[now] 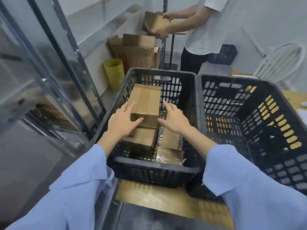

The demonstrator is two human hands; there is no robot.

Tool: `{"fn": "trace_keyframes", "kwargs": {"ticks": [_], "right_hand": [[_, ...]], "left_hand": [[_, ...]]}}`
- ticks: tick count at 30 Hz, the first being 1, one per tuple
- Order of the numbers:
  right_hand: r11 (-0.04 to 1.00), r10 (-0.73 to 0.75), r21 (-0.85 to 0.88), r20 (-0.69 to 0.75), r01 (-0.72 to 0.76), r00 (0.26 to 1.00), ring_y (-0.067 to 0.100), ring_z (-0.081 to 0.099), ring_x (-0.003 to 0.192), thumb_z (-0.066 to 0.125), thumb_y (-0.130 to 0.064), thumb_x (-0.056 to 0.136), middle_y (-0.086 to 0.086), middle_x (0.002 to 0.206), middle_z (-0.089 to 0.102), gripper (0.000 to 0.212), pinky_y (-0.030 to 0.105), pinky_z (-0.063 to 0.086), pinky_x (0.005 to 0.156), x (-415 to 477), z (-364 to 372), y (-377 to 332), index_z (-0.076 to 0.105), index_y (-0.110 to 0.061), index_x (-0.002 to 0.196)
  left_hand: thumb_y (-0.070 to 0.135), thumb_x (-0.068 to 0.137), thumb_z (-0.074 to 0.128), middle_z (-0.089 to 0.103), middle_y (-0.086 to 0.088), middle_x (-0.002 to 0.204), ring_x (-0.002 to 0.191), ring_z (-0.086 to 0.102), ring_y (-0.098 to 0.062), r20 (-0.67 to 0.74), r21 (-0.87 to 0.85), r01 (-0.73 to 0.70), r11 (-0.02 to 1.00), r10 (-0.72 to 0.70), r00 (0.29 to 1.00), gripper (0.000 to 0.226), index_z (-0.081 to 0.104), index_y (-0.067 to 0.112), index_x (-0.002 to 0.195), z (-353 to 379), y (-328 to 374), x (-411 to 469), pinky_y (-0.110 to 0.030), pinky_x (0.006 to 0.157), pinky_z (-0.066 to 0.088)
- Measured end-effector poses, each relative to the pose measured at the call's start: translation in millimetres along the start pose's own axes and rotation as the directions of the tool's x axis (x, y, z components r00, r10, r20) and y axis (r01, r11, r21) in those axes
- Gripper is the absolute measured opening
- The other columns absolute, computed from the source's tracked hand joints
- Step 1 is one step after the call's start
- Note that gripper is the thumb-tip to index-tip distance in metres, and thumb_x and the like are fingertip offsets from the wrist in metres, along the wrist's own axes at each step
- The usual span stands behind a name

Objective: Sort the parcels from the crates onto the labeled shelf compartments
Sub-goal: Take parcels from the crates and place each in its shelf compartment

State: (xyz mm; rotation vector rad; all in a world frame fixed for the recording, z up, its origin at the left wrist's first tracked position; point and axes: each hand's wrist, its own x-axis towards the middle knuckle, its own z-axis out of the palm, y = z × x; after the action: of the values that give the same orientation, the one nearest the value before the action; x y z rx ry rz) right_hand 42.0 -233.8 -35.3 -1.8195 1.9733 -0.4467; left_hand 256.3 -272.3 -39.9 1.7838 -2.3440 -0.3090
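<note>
Mid-task — two black crates sat side by side. The right crate (pixel 221 97) showed no parcels through what was visible of its floor, so likely already cleared. The left crate (pixel 149 164) was the one in work, and it held four parcels that I could count: a long top parcel (pixel 146 100) lying on the stack, a second box (pixel 141 138) under it, a third box (pixel 171 138) to its right, and a flat parcel (pixel 169 157) with clear film at the near wall. More may have been hidden underneath; couldn't tell. The left hand (pixel 123 122) lay on the top parcel's near-left corner, fingers fairly straight along the edge and thumb across the end face, so touching rather than clamped. The right hand (pixel 176 120) was spread wide just beside the parcel's right side and held nothing; whether the thumb touched was unclear. The parcel was not lifted yet — by my read this was the pick step, with at least four placements left. The shelf (pixel 77 52) stood to the left, too blurred to read labels or contents. Behind, a second person (pixel 204 27) handled one cardboard box (pixel 156 22), near open cartons (pixel 137 50), one yellow bin (pixel 114 72), one white chair (pixel 282 62) and a third crate (pixel 222 54).
</note>
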Motion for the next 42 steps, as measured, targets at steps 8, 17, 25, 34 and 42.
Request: {"fn": "trace_keyframes", "kwargs": {"ticks": [8, 17, 25, 34, 42], "right_hand": [[0.998, 0.029, 0.049, 0.083, -0.033, 0.996, 0.028, 0.032, 0.142, 0.071, -0.04, 0.087, 0.008, 0.158, 0.028, 0.094, 0.044, 0.036, 0.113, 48.0, 29.8, 10.9, 0.013, -0.019, 0.158], [0.971, 0.105, 0.2, 0.122, -0.128, 0.987, 0.026, 0.031, 0.142, 0.088, -0.031, 0.069, 0.007, 0.156, 0.031, 0.119, 0.047, 0.033, 0.115, 73.2, 49.7, 20.5, 0.01, -0.02, 0.157], [0.97, 0.076, 0.22, 0.134, -0.104, 0.988, 0.024, 0.016, 0.15, 0.086, -0.025, 0.074, 0.006, 0.165, 0.013, 0.118, 0.039, 0.02, 0.122, 81.0, 62.0, 17.0, 0.004, -0.017, 0.158], [0.964, 0.103, 0.234, 0.102, -0.124, 0.989, 0.025, 0.028, 0.145, 0.088, -0.024, 0.072, 0.008, 0.16, 0.025, 0.121, 0.041, 0.029, 0.118, 69.9, 41.1, 10.2, 0.003, -0.016, 0.158], [0.978, 0.0, 0.206, 0.085, -0.018, 0.996, 0.025, 0.038, 0.137, 0.087, -0.026, 0.071, 0.007, 0.151, 0.036, 0.12, 0.044, 0.037, 0.113, 39.3, -13.1, 7.5, 0.004, -0.017, 0.158]], "left_hand": [[0.056, 0.088, 0.06, 0.02, -0.006, 0.16, 0.143, 0.028, -0.03, 0.107, -0.159, 0.086, 0.984, -0.069, 0.992, 0.087, 0.014, 0.028, 0.156, 28.9, -17.8, 36.0, -0.049, 0.109, 0.034], [0.039, 0.078, 0.078, 0.023, -0.006, 0.153, 0.135, 0.039, -0.028, 0.109, -0.297, 0.073, 0.952, -0.043, 0.993, 0.099, 0.016, 0.016, 0.152, 44.2, -30.2, 53.6, -0.046, 0.108, 0.039], [0.031, 0.067, 0.087, 0.036, -0.007, 0.15, 0.137, 0.035, -0.025, 0.109, -0.41, 0.11, 0.905, -0.071, 0.992, 0.109, 0.02, 0.019, 0.151, 51.3, -29.9, 70.7, -0.042, 0.11, 0.033], [0.037, 0.064, 0.089, 0.049, -0.004, 0.14, 0.128, 0.046, -0.024, 0.077, -0.46, 0.085, 0.884, -0.056, 0.995, 0.1, 0.033, 0.02, 0.146, 32.5, -17.0, 59.6, -0.04, 0.106, 0.04], [0.031, 0.073, 0.085, 0.046, -0.004, 0.145, 0.132, 0.043, -0.022, -0.004, -0.508, 0.055, 0.86, -0.066, 0.998, 0.093, 0.031, 0.016, 0.148, -9.2, 20.4, 21.4, -0.033, 0.105, 0.036]]}}
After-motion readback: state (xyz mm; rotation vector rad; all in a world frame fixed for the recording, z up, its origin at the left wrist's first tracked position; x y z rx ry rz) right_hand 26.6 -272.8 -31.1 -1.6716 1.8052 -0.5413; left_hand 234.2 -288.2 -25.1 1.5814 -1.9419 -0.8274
